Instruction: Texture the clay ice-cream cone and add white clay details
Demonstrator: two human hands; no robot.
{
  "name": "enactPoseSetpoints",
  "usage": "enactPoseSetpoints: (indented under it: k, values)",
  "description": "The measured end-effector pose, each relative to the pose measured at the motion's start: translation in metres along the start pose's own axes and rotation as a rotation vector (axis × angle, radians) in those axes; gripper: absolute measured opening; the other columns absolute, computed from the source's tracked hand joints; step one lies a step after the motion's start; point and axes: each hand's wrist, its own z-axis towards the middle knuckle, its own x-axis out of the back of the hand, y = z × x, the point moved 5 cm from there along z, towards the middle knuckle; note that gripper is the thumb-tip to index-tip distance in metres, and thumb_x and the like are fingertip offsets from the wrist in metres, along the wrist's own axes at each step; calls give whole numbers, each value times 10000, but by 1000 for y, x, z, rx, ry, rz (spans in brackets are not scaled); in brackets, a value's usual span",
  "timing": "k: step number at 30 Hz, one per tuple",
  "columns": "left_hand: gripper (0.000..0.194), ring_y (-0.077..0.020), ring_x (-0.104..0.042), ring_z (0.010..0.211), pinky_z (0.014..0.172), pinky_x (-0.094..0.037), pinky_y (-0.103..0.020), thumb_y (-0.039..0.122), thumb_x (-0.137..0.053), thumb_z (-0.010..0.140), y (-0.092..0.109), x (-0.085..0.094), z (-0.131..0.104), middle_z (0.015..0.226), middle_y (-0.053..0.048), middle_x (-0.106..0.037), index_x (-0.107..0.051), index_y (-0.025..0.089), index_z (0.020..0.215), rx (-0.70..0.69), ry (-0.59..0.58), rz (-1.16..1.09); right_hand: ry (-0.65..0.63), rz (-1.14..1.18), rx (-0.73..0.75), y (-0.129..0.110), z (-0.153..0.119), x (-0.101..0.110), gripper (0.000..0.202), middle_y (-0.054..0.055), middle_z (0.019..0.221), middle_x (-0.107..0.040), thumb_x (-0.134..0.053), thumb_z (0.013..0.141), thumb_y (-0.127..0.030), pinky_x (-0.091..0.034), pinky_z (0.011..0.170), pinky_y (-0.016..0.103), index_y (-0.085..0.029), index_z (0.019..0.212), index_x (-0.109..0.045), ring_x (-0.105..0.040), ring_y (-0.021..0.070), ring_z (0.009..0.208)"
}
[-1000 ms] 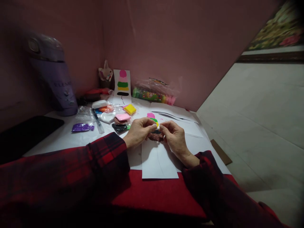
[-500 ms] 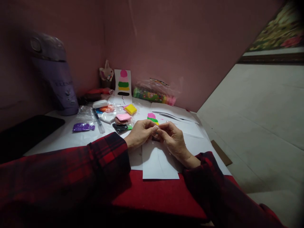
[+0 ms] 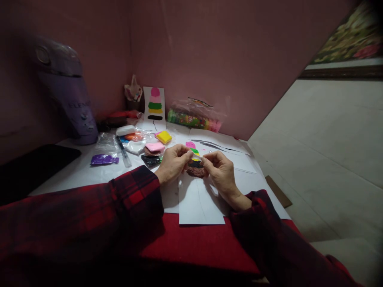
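A small strand of white clay (image 3: pixel 196 156) is stretched between my left hand (image 3: pixel 174 162) and my right hand (image 3: pixel 220 171), each pinching one end. Beneath it lies a white card (image 3: pixel 201 205) bearing pink, green, yellow, black and brown clay bands; the brown clay (image 3: pixel 195 172) is nearest me. Both hands hover just over the card's upper part, a short gap apart. A similar coloured picture (image 3: pixel 155 106) leans against the wall behind.
Clay packets in purple (image 3: pixel 104 160), yellow (image 3: pixel 164 137) and other colours lie left, beside a pen (image 3: pixel 124 152). A purple bottle (image 3: pixel 79 99) stands far left. Behind are a bag of colours (image 3: pixel 194 118) and cut paper (image 3: pixel 218 139).
My hands have moved apart, drawing the white clay into a strand between them. More of the black and brown bands now shows below.
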Motion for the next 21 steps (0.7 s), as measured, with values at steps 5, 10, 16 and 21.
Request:
enactPoseSetpoints:
  k: [5,10,16,21]
  values:
    - [143,-62,-494,400,355,-353,-167,214,-702,790,-2,-1,-1,605,20,-616,-602,120,833,41,-55,-13,-8,123,-55,1,2,-1,197,-47,647,-592,-721,794,-349,-433,377,230,-197,799,-596,-507,89,428]
    - [157,-59,-488,415,366,-361,-166,245,-701,792,-6,-10,-5,599,8,-615,-636,103,811,79,-208,35,-130,106,31,-1,-1,-5,194,-42,624,-602,-679,864,-382,-475,465,236,-199,836,-621,-560,102,499]
    - [242,-60,-449,376,354,-320,-170,303,-758,741,-7,-7,-3,499,37,-553,-595,128,706,38,-185,42,-220,74,55,-2,-6,-9,130,-27,691,-679,-722,841,-312,-525,590,268,-224,894,-643,-643,131,613]
    - [336,-66,-490,400,381,-358,-182,426,-740,764,-8,-9,-3,577,-11,-620,-612,119,715,72,-217,-10,-177,-23,115,-3,-6,-7,73,-23,702,-659,-676,867,-275,-509,574,271,-224,899,-635,-631,137,621]
